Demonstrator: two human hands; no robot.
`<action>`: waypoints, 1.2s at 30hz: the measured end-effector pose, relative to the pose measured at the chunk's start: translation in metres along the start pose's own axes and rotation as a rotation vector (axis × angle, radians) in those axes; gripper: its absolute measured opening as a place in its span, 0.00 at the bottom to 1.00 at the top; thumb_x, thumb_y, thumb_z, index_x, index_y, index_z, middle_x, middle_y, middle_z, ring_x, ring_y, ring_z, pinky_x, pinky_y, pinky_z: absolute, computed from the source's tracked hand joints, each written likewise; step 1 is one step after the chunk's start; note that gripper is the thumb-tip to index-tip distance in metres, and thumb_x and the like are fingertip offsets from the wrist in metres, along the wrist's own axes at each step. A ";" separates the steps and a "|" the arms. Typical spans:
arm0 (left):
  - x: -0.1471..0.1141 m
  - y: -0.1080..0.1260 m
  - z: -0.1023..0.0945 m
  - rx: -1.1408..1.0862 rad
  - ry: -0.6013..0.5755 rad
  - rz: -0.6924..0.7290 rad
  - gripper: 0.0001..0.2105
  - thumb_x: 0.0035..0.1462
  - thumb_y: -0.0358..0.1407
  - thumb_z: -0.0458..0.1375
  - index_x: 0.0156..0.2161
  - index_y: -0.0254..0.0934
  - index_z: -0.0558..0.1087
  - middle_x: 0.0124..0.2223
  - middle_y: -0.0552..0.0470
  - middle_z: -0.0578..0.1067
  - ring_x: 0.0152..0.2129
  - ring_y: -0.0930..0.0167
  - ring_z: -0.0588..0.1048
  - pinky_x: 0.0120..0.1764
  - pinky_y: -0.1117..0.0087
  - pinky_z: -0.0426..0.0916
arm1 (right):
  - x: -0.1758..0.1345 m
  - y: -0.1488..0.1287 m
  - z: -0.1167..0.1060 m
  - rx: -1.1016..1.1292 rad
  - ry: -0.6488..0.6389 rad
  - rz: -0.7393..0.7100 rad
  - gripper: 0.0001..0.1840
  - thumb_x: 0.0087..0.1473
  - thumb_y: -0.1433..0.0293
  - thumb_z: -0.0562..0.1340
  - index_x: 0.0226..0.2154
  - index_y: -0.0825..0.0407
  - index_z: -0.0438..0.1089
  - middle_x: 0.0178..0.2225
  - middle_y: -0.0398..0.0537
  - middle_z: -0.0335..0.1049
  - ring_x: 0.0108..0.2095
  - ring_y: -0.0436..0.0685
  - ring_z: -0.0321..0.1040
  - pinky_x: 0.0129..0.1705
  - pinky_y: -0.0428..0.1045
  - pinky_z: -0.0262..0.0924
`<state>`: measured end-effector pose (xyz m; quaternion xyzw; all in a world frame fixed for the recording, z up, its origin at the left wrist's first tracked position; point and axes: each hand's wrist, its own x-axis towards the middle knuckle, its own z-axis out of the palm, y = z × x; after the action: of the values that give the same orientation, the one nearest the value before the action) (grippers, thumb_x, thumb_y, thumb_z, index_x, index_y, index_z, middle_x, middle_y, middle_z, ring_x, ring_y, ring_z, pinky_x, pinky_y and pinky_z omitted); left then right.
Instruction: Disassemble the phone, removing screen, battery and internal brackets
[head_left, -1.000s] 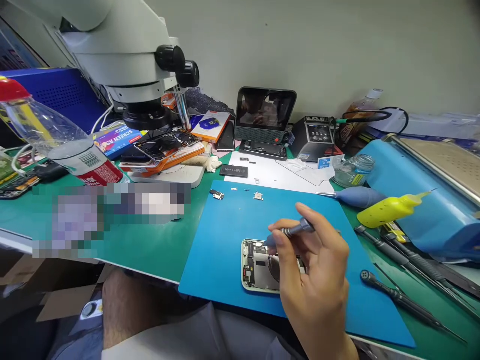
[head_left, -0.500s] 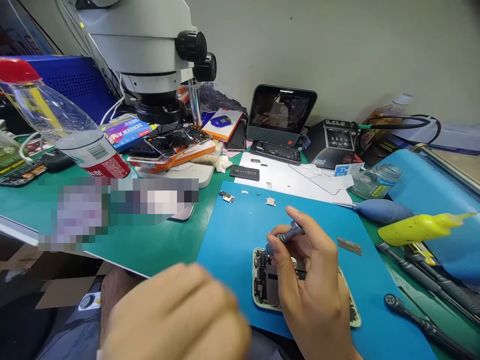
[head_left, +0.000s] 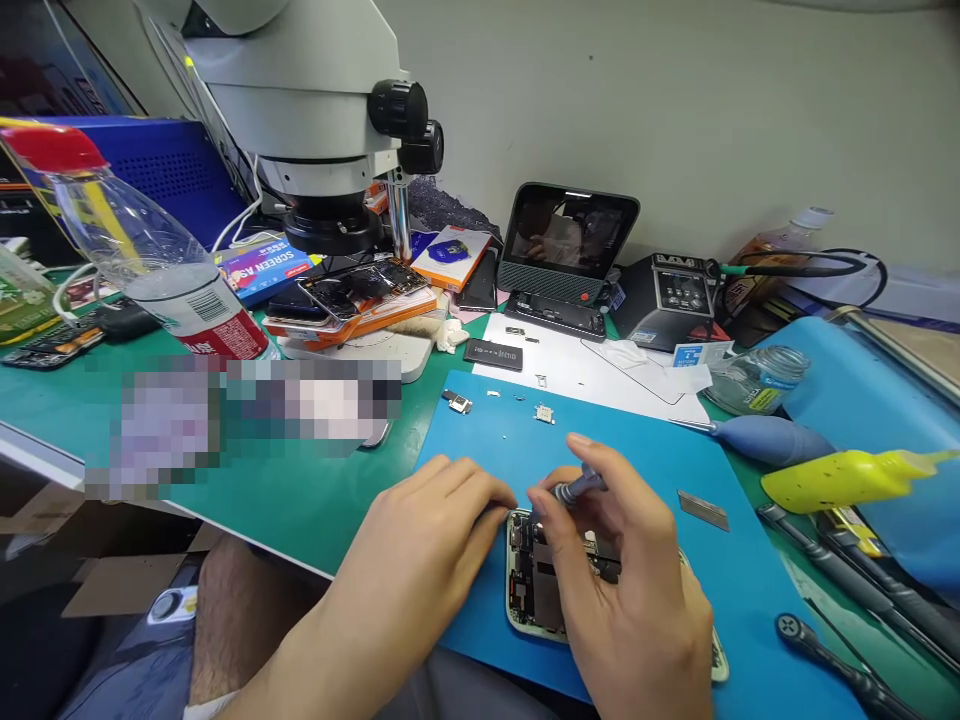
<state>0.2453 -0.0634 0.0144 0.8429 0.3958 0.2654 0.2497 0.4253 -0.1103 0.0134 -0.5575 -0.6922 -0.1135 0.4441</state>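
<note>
An opened phone (head_left: 550,600) lies on the blue mat, its inner parts bare inside a pale frame. My right hand (head_left: 630,570) is closed around a small grey screwdriver (head_left: 577,488), held tilted over the phone's upper left part; fingers hide the tip. At the phone's upper left corner, my left hand (head_left: 427,540) has its thumb and index fingertips pinched together. Whatever lies between those fingertips is hidden. Beyond the hands, a small metal part (head_left: 544,413) and a connector piece (head_left: 457,402) rest on the mat.
A microscope (head_left: 322,130) overhangs the left side, near a plastic bottle (head_left: 232,330). A black battery (head_left: 493,354) lies by white paper. On the right are a blue air blower (head_left: 772,440), a yellow squeeze bottle (head_left: 840,482) and a black-handled tool (head_left: 832,655).
My left hand has moved up and right from the front of the view to the phone's corner. My right hand still grips the screwdriver over the phone. The view has shifted slightly.
</note>
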 end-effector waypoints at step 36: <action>0.005 -0.007 -0.001 -0.207 -0.010 -0.066 0.06 0.71 0.28 0.68 0.44 0.44 0.82 0.45 0.57 0.84 0.44 0.65 0.79 0.49 0.64 0.69 | -0.012 0.002 -0.002 0.257 -0.006 0.198 0.36 0.72 0.73 0.66 0.76 0.41 0.60 0.49 0.47 0.83 0.44 0.55 0.86 0.43 0.49 0.84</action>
<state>0.2438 -0.0554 0.0120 0.8004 0.3927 0.2922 0.3462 0.4272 -0.1192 0.0046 -0.5619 -0.6440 0.0223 0.5187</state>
